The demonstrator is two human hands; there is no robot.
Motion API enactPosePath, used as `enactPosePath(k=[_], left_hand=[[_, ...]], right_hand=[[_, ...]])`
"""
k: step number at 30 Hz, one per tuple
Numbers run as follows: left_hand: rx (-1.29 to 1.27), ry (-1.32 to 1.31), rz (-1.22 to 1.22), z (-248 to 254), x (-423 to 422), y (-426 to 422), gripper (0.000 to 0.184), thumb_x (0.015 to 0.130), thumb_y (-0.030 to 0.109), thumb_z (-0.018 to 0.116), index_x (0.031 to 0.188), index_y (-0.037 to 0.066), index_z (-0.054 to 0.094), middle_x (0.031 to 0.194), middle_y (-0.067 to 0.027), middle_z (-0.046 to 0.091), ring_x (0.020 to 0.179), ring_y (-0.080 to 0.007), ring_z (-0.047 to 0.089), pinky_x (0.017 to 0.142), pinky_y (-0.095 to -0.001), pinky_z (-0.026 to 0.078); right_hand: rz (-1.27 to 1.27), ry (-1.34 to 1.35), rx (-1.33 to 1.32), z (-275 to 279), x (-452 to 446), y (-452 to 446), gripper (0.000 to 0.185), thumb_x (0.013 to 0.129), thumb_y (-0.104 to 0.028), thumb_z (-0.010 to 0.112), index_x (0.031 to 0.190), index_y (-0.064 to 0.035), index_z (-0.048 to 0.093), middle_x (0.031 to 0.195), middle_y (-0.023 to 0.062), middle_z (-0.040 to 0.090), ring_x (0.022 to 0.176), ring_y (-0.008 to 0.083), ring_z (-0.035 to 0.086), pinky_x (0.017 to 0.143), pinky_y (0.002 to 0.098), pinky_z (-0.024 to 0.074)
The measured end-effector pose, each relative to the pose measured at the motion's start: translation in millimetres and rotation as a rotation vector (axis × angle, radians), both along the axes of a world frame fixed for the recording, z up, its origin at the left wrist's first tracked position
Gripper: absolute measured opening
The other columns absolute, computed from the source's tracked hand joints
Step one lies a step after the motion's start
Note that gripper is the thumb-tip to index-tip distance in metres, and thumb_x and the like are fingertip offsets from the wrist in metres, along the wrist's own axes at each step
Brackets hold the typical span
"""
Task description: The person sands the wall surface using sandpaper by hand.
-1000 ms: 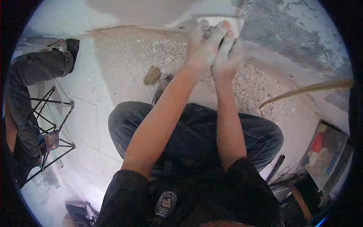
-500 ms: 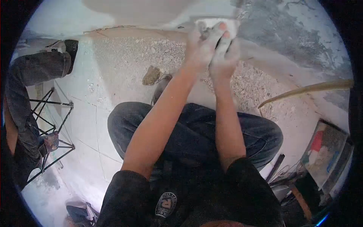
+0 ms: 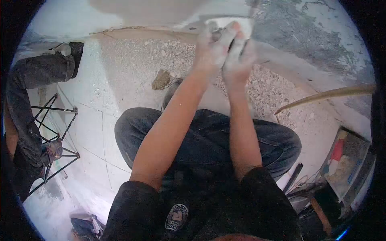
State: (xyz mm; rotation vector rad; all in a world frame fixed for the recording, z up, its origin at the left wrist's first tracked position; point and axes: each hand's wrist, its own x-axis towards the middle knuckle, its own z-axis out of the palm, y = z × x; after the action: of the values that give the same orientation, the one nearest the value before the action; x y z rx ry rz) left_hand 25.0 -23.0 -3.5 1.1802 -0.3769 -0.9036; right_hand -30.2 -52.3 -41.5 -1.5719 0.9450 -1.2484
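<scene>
Both hands are close together at the top centre, pale with dust. My left hand [image 3: 211, 50] is closed on a flat white block [image 3: 245, 26], its fingers bent over the block's near part. Beside it on the right, my right hand [image 3: 240, 56] is closed on the same block, with its fingers against those of the left. The block lies against the grey and white plastered surface [image 3: 161, 12]. The fingers are slightly blurred, and the block's near side is hidden under them.
White rubble [image 3: 273, 88] covers the floor below the surface, with a brown lump [image 3: 161, 79] on it. A curved strip [image 3: 325, 94] juts in from the right, above a container [image 3: 345, 160]. At left, a person's leg [image 3: 44, 70] is near a black folding frame [image 3: 52, 138].
Both hands and the white block have shifted slightly left from where they were a second ago. They remain together against the plastered surface.
</scene>
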Motion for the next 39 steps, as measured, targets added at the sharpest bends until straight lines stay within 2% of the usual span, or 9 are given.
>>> enactPosePath(k=[7, 12, 16, 23, 29, 32, 34, 35, 39], left_hand=[[0.085, 0.059, 0.039, -28, 2, 4, 0.024, 0.091, 0.027, 0.065, 0.103, 0.006, 0.064, 0.093, -0.0013, 0.065, 0.084, -0.0092, 0.059, 0.071, -0.025, 0.05], [-0.077, 0.078, 0.038, -18, -4, -8, 0.019, 0.088, 0.022, 0.07, 0.094, 0.004, 0.065, 0.084, 0.0001, 0.065, 0.074, -0.0071, 0.059, 0.064, -0.022, 0.049], [0.14, 0.052, 0.065, -38, -1, -5, 0.025, 0.087, 0.024, 0.07, 0.1, 0.003, 0.065, 0.092, -0.0029, 0.067, 0.081, -0.0098, 0.061, 0.068, -0.0245, 0.051], [0.055, 0.044, 0.043, -38, -1, 0, 0.028, 0.087, 0.025, 0.07, 0.102, 0.002, 0.065, 0.093, -0.0042, 0.067, 0.081, -0.0103, 0.062, 0.071, -0.0252, 0.052], [-0.139, 0.044, 0.068, -25, -2, -13, 0.03, 0.09, 0.031, 0.066, 0.101, 0.004, 0.063, 0.094, -0.0015, 0.064, 0.084, -0.009, 0.06, 0.069, -0.024, 0.05], [0.051, 0.126, 0.036, -40, -2, -1, 0.03, 0.09, 0.032, 0.066, 0.1, 0.003, 0.064, 0.092, -0.002, 0.065, 0.082, -0.0088, 0.06, 0.068, -0.0237, 0.05], [-0.032, 0.105, -0.017, -45, 0, -4, 0.029, 0.089, 0.032, 0.067, 0.099, 0.005, 0.064, 0.091, -0.0021, 0.065, 0.08, -0.009, 0.061, 0.068, -0.0238, 0.051], [0.047, 0.099, 0.027, -36, -2, -2, 0.029, 0.09, 0.032, 0.066, 0.1, 0.005, 0.064, 0.091, -0.0024, 0.065, 0.08, -0.0092, 0.061, 0.068, -0.0241, 0.051], [0.142, 0.111, 0.086, -33, -1, 1, 0.03, 0.086, 0.025, 0.071, 0.102, 0.0, 0.065, 0.089, -0.0052, 0.067, 0.078, -0.0104, 0.062, 0.069, -0.024, 0.051]], right_hand=[[-0.023, 0.087, 0.1, -13, 2, 7, 0.032, 0.099, -0.023, 0.046, 0.095, 0.0062, 0.057, 0.079, 0.0201, 0.063, 0.071, 0.0268, 0.061, 0.067, 0.038, 0.0471], [-0.075, 0.018, -0.005, -6, 1, -2, 0.032, 0.098, -0.023, 0.047, 0.092, 0.0061, 0.058, 0.078, 0.0206, 0.063, 0.069, 0.0278, 0.061, 0.065, 0.0386, 0.0469], [-0.062, 0.155, 0.059, -20, -3, 0, 0.034, 0.097, -0.025, 0.047, 0.092, 0.0074, 0.057, 0.076, 0.0225, 0.063, 0.07, 0.0286, 0.063, 0.064, 0.0391, 0.0471], [-0.018, 0.082, 0.148, -29, 2, 6, 0.037, 0.098, -0.026, 0.047, 0.092, 0.0085, 0.056, 0.075, 0.0218, 0.062, 0.069, 0.027, 0.061, 0.064, 0.0399, 0.0468], [-0.031, 0.055, -0.054, -7, -1, -4, 0.037, 0.098, -0.027, 0.046, 0.09, 0.0085, 0.056, 0.075, 0.021, 0.06, 0.067, 0.0266, 0.059, 0.063, 0.0395, 0.0453], [-0.043, 0.138, -0.009, -24, -1, -3, 0.037, 0.098, -0.026, 0.046, 0.091, 0.0086, 0.056, 0.075, 0.0222, 0.061, 0.069, 0.0274, 0.06, 0.063, 0.0391, 0.0455], [-0.061, 0.089, 0.04, -20, 1, 5, 0.036, 0.098, -0.026, 0.046, 0.093, 0.0083, 0.057, 0.076, 0.023, 0.063, 0.069, 0.029, 0.061, 0.063, 0.0393, 0.0462], [-0.032, 0.081, 0.103, -22, 2, 6, 0.038, 0.1, -0.031, 0.046, 0.094, 0.0044, 0.058, 0.08, 0.0158, 0.063, 0.072, 0.0213, 0.057, 0.067, 0.0352, 0.0448], [-0.048, 0.077, 0.157, -20, 4, 8, 0.035, 0.098, -0.026, 0.046, 0.094, 0.0067, 0.058, 0.077, 0.0206, 0.065, 0.068, 0.0263, 0.062, 0.063, 0.0386, 0.0472]])
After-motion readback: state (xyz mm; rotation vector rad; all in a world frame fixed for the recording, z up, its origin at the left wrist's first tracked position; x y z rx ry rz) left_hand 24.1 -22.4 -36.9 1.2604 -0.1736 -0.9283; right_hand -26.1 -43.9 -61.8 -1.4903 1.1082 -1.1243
